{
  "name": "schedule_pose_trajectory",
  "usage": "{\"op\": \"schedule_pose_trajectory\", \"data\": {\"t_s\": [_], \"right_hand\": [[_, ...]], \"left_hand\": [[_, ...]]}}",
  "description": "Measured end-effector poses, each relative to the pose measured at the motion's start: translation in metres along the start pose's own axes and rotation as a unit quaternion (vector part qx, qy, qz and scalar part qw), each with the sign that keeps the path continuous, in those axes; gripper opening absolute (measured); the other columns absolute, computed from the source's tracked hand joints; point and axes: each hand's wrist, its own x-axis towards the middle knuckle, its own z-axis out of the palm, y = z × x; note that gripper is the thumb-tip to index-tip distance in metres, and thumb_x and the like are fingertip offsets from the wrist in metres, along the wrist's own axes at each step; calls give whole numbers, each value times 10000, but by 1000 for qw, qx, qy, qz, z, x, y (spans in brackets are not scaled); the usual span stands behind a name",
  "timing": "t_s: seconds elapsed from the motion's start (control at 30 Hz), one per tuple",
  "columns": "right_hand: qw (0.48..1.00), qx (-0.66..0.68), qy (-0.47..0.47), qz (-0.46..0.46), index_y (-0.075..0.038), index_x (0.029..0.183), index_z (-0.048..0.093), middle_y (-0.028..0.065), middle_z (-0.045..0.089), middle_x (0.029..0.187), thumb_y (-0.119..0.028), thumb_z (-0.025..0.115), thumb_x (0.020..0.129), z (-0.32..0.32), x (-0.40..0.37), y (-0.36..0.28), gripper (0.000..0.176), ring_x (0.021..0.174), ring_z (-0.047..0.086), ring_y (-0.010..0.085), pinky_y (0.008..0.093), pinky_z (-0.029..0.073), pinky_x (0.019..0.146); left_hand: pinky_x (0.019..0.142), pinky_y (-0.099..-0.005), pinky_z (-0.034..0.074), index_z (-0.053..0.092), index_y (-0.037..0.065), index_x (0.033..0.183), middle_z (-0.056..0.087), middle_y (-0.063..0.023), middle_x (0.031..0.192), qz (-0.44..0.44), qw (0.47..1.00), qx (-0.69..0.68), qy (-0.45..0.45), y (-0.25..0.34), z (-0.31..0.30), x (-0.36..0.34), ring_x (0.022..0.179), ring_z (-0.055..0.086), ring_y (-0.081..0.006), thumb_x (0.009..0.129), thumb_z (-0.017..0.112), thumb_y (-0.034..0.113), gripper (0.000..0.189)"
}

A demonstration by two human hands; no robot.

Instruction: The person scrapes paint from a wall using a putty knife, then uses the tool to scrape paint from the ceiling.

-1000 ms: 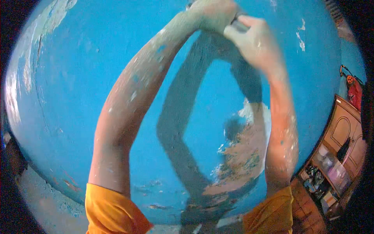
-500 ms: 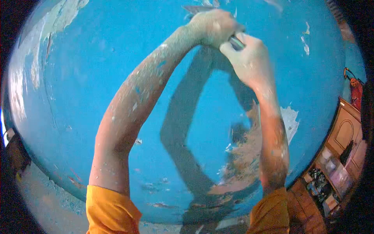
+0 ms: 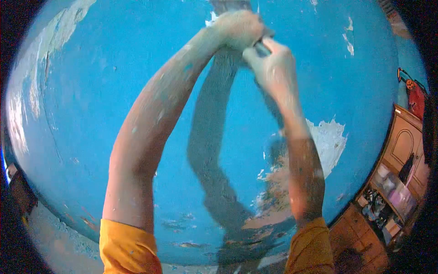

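Observation:
The blue wall [image 3: 155,82] with flaking paint fills most of the head view. My left hand [image 3: 239,29] is closed high up at the wall, fingers wrapped round what looks like a paint scraper [image 3: 262,49]. Just below and to the right, my right hand [image 3: 271,64] is closed on the end of its handle. Only a short grey-dark piece of the tool shows between the hands. Its working end is blurred and mostly hidden beyond my left hand, near a white chipped patch [image 3: 211,19].
Bare patches show on the wall: a white one [image 3: 331,144] and a brownish one [image 3: 276,187]. At the right stand a wooden cabinet [image 3: 404,137] with cluttered shelves [image 3: 376,208] and a red object [image 3: 416,104]. Paint flakes litter the floor [image 3: 68,242] at lower left.
Both hands have shifted left together with the scraper, the right one also slightly downward. The camera view has moved a little. The grip looks the same.

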Motion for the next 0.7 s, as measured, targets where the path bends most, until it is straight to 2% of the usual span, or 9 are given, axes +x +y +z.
{"op": "schedule_pose_trajectory", "data": {"t_s": [0.1, 0.2, 0.33, 0.4, 0.43, 0.47, 0.53, 0.6, 0.7], "right_hand": [[998, 55, 6, 22, -16, 767, 599, 221, 583, 713, -303, 613, 678, -16, 24, 5, 300, 675, 583, 368, 375, 450, 562], [991, 111, -59, 53, -2, 755, 587, 219, 574, 689, -284, 603, 689, -37, -23, -13, 290, 639, 592, 333, 373, 445, 554], [998, -31, -38, 37, 10, 736, 583, 214, 564, 655, -269, 597, 697, -35, -31, -18, 282, 611, 597, 301, 361, 442, 548], [996, -19, -92, -10, 19, 848, 588, 156, 535, 639, -262, 551, 750, -43, -19, -19, 300, 612, 458, 84, 296, 407, 570], [996, -31, -79, -18, 10, 849, 595, 156, 544, 649, -273, 556, 748, -47, -14, -22, 303, 625, 449, 73, 294, 411, 566], [996, -32, -85, -9, 10, 849, 595, 156, 544, 649, -273, 556, 748, -48, -11, -20, 303, 625, 449, 73, 294, 411, 566], [999, -3, -48, 11, 7, 686, 578, 217, 556, 624, -270, 594, 693, -56, -11, -16, 277, 603, 592, 343, 379, 453, 530], [999, -29, -23, -30, 1, 744, 587, 221, 585, 707, -269, 605, 692, -39, -29, -8, 276, 701, 580, 384, 400, 470, 584], [999, -37, -19, 4, -5, 763, 587, 219, 591, 737, -271, 615, 681, -11, -33, -13, 279, 731, 580, 380, 404, 477, 608]], "left_hand": [[645, -435, 474, 583, 105, 828, 605, -147, 733, -9, 999, -13, -43, -13, -28, 29, 744, 596, -339, 594, 617, 270, 288], [639, -429, 477, 584, 96, 810, 606, -149, 727, -8, 988, -72, -137, 35, -48, 15, 734, 598, -333, 559, 639, 261, 305], [656, -437, 468, 587, 91, 779, 602, -154, 706, -46, 990, -126, -35, 45, -38, -5, 717, 595, -332, 554, 648, 258, 287], [661, -440, 464, 584, 98, 801, 602, -149, 707, -27, 991, -123, -51, 34, -43, 5, 717, 593, -330, 560, 643, 255, 294], [655, -438, 464, 578, 104, 829, 603, -148, 711, -13, 990, -127, -55, 24, -43, 15, 718, 593, -331, 565, 639, 256, 311], [649, -437, 464, 571, 110, 858, 603, -148, 715, 2, 990, -131, -57, 20, -46, 21, 720, 593, -332, 570, 635, 257, 330], [639, -436, 465, 556, 117, 907, 605, -149, 722, 18, 987, -148, -53, 30, -46, 24, 711, 592, -337, 605, 616, 254, 337], [640, -433, 468, 556, 121, 904, 598, -147, 701, -36, 992, -61, -102, 41, -33, 9, 696, 596, -328, 643, 589, 233, 287], [638, -423, 482, 574, 118, 868, 612, -121, 717, -38, 998, -42, -35, 35, -15, -14, 719, 611, -316, 656, 587, 251, 250]]}}
